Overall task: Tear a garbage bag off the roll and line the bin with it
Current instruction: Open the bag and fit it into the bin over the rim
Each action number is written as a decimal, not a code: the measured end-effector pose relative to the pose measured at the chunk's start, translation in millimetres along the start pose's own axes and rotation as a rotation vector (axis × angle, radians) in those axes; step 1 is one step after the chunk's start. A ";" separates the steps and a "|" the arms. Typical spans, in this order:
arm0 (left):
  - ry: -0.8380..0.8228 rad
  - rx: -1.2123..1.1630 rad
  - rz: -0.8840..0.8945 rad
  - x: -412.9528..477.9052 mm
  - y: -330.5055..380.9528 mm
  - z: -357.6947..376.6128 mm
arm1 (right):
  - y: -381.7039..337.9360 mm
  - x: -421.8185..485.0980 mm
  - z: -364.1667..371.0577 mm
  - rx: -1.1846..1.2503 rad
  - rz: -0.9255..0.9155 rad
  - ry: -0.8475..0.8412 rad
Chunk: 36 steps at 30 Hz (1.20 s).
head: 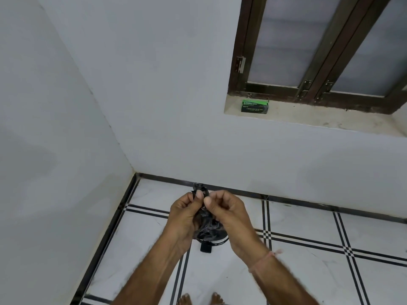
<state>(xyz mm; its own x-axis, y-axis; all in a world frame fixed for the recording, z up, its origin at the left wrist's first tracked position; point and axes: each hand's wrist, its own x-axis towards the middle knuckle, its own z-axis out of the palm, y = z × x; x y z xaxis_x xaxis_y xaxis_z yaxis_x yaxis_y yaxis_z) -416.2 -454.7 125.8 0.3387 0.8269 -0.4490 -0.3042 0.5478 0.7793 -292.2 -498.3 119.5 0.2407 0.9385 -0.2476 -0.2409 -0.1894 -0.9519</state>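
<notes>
Two grips, left hand, right hand, pinching garbage bag; box print blurred.

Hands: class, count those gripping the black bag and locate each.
2. The left hand pinches the black bag on its left; the right hand pinches it on its right. None seems hidden.

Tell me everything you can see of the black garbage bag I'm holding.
The garbage bag is thin, glossy black plastic, bunched and crumpled, not opened out. The left hand and right hand each pinch its top edge between thumb and fingertips, close together, as if working the mouth apart. The rest droops between the palms, above the tiled floor near the wall. Its lower end is hard to tell apart from a dark object on the floor below.
</notes>
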 end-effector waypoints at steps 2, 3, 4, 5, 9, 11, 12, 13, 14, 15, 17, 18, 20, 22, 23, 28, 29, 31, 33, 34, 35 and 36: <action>0.008 -0.001 -0.005 -1.8 -4.9 -0.7 | 0.6 -1.1 1.2 0.021 0.025 0.021; 0.012 0.002 -0.008 -2.6 -7.2 -1.1 | 1.7 -1.1 1.4 0.031 0.036 0.037; 0.016 -0.001 -0.010 -3.5 -9.8 -1.8 | 2.5 -1.5 1.5 0.050 0.055 0.048; 0.021 -0.008 -0.009 -4.6 -12.1 -1.8 | 3.8 -2.0 1.6 0.077 0.076 0.051; 0.068 -0.056 0.004 -8.7 -16.7 -2.7 | 9.5 -3.9 -1.2 0.237 0.205 0.043; 0.115 -0.109 0.010 -9.1 -17.2 -8.0 | 9.4 -1.7 -8.6 0.316 0.268 0.075; 0.150 -0.147 0.017 -9.3 -16.0 -10.6 | 9.0 1.3 -13.2 0.342 0.306 0.107; 0.182 -0.191 0.023 -9.6 -16.0 -13.8 | 9.1 4.4 -18.2 0.359 0.348 0.156; 0.208 -0.212 0.031 -8.6 -16.5 -17.3 | 8.0 8.7 -22.1 0.373 0.392 0.215; 0.222 -0.198 0.047 -8.5 -17.9 -19.5 | 7.3 12.6 -25.2 0.391 0.430 0.273; 0.224 -0.095 0.078 -9.4 -22.2 -20.5 | 7.0 17.5 -26.8 0.427 0.471 0.368; 0.209 -0.038 0.095 -9.4 -25.5 -21.4 | 8.1 18.5 -26.2 0.435 0.476 0.392; 0.127 0.037 0.122 -12.8 -28.7 -24.1 | 11.4 19.8 -27.3 0.413 0.454 0.394; 0.018 0.059 0.098 -18.9 -27.4 -32.7 | 10.0 17.2 -33.1 0.368 0.393 0.344; -0.019 0.053 0.076 -21.0 -26.3 -39.4 | 7.1 15.0 -37.8 0.355 0.366 0.303; -0.153 0.230 0.065 -13.3 -16.0 -44.2 | -10.2 11.8 -52.6 0.267 0.309 0.097; -0.224 0.333 0.043 -13.4 -11.0 -33.1 | -11.3 13.5 -52.3 0.221 0.290 0.070; -0.308 0.518 0.002 -13.3 -5.3 -10.1 | -16.6 15.6 -49.6 0.138 0.254 0.017; -0.313 0.583 0.002 -10.5 -7.6 2.3 | -20.0 17.4 -49.9 0.103 0.235 -0.028; -0.302 0.557 -0.001 -8.7 -11.6 3.0 | -22.1 18.2 -51.3 0.094 0.231 -0.047; -0.291 0.519 -0.007 -8.7 -14.8 2.4 | -24.6 18.6 -52.5 0.094 0.226 -0.060; -0.282 0.484 -0.019 -8.5 -17.4 -0.3 | -26.4 18.9 -53.9 0.088 0.219 -0.081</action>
<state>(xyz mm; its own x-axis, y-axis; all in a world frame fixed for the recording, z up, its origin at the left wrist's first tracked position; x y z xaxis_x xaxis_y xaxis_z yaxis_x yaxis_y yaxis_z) -414.1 -471.2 115.9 0.5851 0.7151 -0.3826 0.1252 0.3865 0.9138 -230.6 -491.1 130.2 0.0983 0.8986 -0.4276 -0.3609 -0.3683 -0.8568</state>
